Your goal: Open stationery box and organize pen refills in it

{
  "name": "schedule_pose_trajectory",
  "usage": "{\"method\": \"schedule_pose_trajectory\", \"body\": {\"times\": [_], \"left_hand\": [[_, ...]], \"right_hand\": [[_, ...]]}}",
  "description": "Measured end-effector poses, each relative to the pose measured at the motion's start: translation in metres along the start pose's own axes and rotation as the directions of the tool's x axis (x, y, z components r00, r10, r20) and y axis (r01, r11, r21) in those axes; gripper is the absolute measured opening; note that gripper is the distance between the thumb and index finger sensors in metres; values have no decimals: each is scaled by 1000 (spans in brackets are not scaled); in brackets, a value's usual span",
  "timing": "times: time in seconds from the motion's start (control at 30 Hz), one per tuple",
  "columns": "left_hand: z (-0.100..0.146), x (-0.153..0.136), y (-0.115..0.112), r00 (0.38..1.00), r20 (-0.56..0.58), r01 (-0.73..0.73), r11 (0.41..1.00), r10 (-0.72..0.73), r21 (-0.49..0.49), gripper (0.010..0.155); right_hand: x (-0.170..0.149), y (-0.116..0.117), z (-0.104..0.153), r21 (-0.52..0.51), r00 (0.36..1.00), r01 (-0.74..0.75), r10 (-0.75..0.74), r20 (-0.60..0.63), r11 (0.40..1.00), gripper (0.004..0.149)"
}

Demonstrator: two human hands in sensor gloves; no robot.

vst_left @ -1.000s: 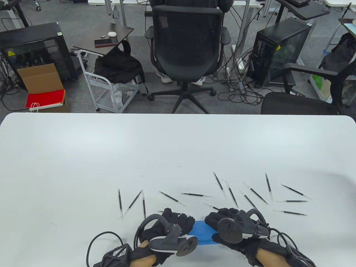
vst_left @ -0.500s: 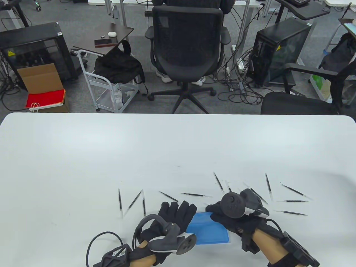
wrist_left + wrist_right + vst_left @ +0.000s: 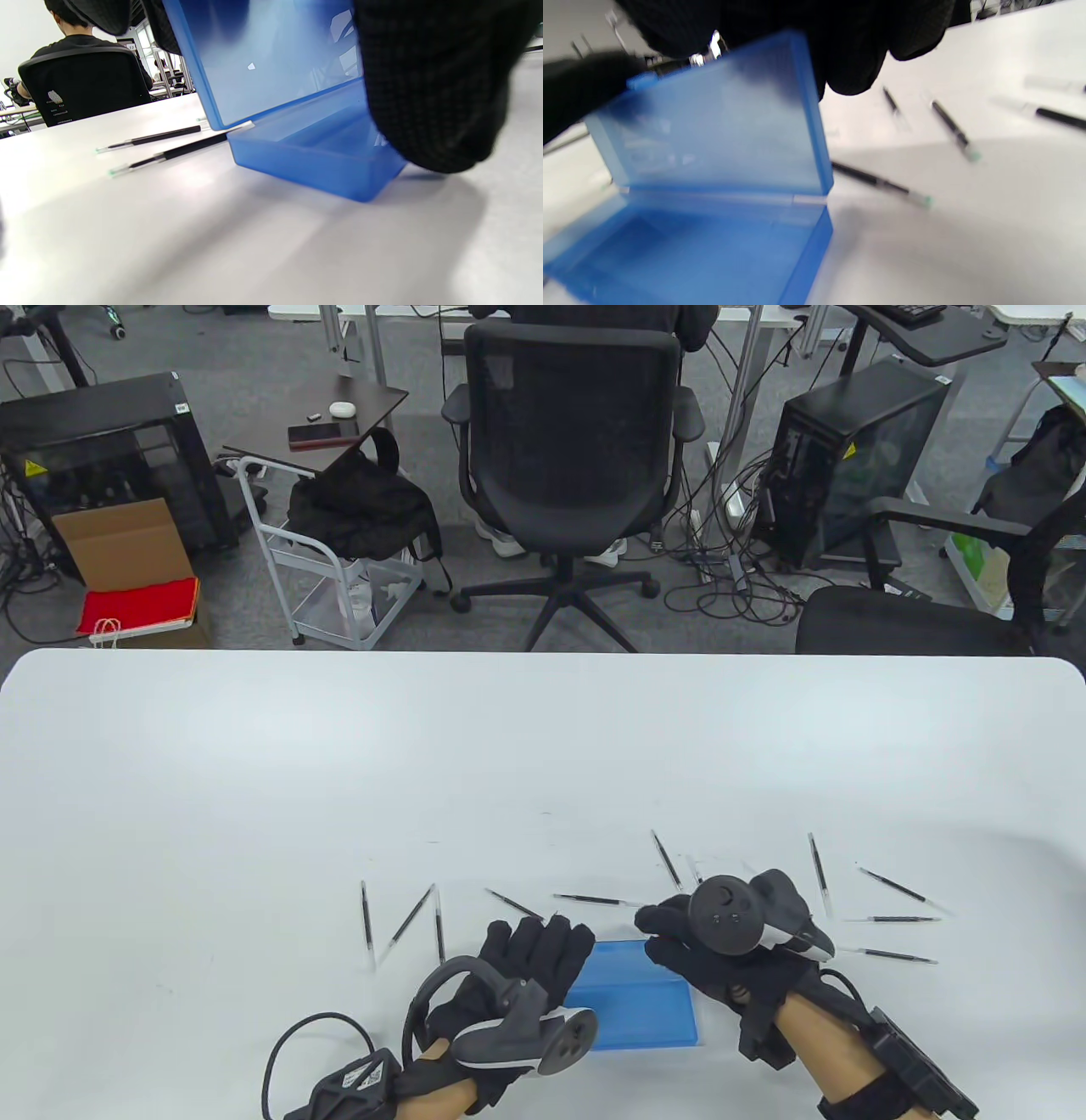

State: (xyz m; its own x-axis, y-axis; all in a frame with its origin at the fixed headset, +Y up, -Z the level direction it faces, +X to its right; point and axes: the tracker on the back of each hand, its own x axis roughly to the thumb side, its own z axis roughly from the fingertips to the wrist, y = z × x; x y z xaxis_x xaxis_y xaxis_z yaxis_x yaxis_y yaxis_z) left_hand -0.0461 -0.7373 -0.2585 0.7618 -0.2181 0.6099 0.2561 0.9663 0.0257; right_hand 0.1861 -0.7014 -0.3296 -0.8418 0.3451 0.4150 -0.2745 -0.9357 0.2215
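The right hand pinched the stationery box lid (thin, light, slippery plastic; best held by its edges); the left hand lay flat, steadying it.

Far half of table is bare, free to pass. Near edge is crowded: refills scattered left, behind and right of the blue box, whose raised lid blocks the rear approach.

Both gloved forearms come in from the near edge. The left hand lies with fingers straight and spread. The right hand is raised, its fingers curled forward.
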Motion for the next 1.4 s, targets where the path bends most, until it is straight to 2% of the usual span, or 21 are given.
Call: {"method": "schedule_pose_trajectory", "body": {"times": [0.1,0.2,0.4,0.6,1.0,1.4], "left_hand": [[-1,-1,0,1000,1,-2,1000,2,-5,130],[-1,-1,0,1000,6,-10,1000,10,-11,131],[-3,-4,-1,1000,7,-28,999,28,-22,131],[-3,-7,-2,999,7,-50,998,50,-25,131],[-3,-7,-2,999,10,-49,998,49,-30,130],[-4,-9,-2,998,14,-59,998,60,-35,130]], "right_hand": [[-12,-13,8,-106,998,47,-52,-39,993,53],[-23,-14,12,-98,995,12,-21,-95,995,54],[-23,13,16,-6,976,-181,179,-124,983,60],[-14,39,15,15,917,-389,388,-86,921,66],[-12,50,5,24,923,-373,374,-89,927,59],[-9,54,6,-53,913,-396,386,-134,917,49]]}}
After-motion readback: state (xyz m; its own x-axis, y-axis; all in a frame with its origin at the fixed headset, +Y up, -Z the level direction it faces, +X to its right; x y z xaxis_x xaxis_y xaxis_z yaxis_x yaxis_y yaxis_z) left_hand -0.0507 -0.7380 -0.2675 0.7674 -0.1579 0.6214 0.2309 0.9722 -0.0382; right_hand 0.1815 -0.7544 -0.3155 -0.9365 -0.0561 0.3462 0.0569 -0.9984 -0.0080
